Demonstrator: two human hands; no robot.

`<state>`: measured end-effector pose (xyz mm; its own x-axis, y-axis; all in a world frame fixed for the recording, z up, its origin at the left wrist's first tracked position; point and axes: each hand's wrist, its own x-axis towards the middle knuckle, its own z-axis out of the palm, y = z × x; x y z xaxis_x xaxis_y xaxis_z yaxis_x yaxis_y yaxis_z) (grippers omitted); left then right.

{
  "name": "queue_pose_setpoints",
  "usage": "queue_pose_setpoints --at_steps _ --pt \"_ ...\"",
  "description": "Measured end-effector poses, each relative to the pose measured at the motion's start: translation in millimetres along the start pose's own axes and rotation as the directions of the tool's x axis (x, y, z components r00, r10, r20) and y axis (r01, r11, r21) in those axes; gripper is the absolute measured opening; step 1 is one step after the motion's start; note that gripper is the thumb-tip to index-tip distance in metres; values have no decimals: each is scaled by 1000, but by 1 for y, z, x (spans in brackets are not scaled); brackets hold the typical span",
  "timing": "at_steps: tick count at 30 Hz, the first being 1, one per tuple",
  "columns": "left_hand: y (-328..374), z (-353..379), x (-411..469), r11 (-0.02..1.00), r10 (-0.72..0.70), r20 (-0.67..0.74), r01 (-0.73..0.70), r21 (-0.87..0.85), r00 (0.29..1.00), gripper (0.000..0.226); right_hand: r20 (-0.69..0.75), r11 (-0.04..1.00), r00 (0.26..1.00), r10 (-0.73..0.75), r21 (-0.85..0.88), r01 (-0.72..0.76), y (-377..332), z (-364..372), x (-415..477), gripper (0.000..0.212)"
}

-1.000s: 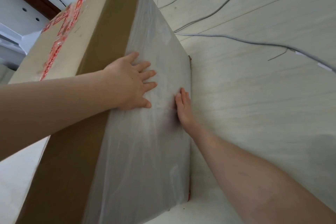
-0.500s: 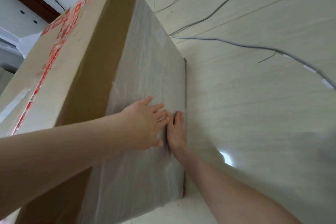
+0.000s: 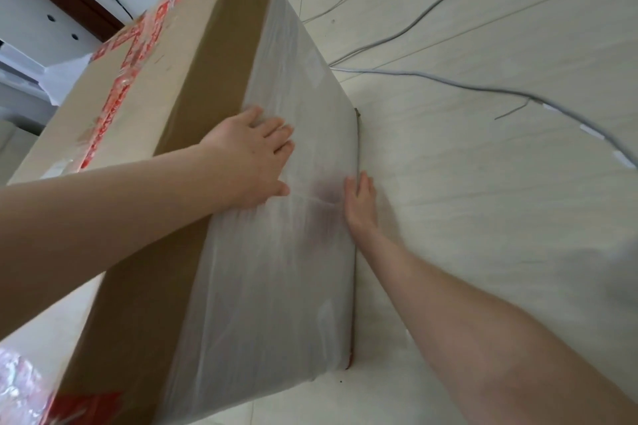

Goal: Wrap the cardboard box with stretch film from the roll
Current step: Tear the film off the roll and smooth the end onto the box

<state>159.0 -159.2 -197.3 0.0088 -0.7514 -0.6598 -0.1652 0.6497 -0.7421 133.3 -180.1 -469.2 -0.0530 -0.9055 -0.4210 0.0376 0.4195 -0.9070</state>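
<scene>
A large cardboard box [image 3: 155,97] fills the left and centre of the frame on a pale floor [image 3: 483,217]. Cloudy stretch film [image 3: 276,286] covers part of its side, leaving a brown band and the taped top bare. The left hand [image 3: 252,159], then the right hand [image 3: 360,203], press flat on the film with straight fingers; wrapping looks partly done.

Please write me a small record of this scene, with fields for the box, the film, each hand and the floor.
cardboard box: stands on the floor; red tape on top
stretch film: covers lower part of the facing side; upper strip bare
left hand: flat, fingers spread, presses the film
right hand: flat, fingers straight, touches the film near the bottom edge
cables: grey, loose on the floor
</scene>
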Motion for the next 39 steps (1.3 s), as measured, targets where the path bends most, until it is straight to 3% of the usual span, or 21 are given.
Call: queue_pose_setpoints --at_steps 6,10,11,15,22,24,27,30,35,39 --pt "48 5 -10 984 179 -48 -180 -8 983 68 -71 970 971 -229 68 234 -9 18 -89 58" --pt "60 19 -10 978 208 5 -208 -5 978 76 76 915 913 -400 80 395 -23 39 -120 81" --pt "58 20 -9 982 191 16 -191 -3 981 76 83 917 914 -397 82 390 -25 41 -116 82" --pt "38 18 0 990 138 25 -139 38 990 73 107 959 955 -275 105 265 -28 37 -83 55" --pt "17 10 14 998 43 9 -44 39 999 73 195 978 962 -188 132 165 -46 20 -19 56" --pt "16 7 15 999 21 -10 -21 26 1000 72 140 976 976 -166 165 142 -46 11 -11 57" --pt "23 0 13 998 59 -42 -60 -9 997 71 -73 971 990 -117 200 130 -36 -1 -21 55" --pt "42 0 7 989 141 -68 -144 -42 988 72 -123 981 987 -103 154 121 -13 1 -55 54" --pt "67 16 3 967 243 0 -242 -77 970 73 85 981 981 -173 102 164 9 28 -88 55" --pt "60 25 7 973 223 26 -221 -71 974 75 133 988 981 -142 74 133 3 34 -67 58"
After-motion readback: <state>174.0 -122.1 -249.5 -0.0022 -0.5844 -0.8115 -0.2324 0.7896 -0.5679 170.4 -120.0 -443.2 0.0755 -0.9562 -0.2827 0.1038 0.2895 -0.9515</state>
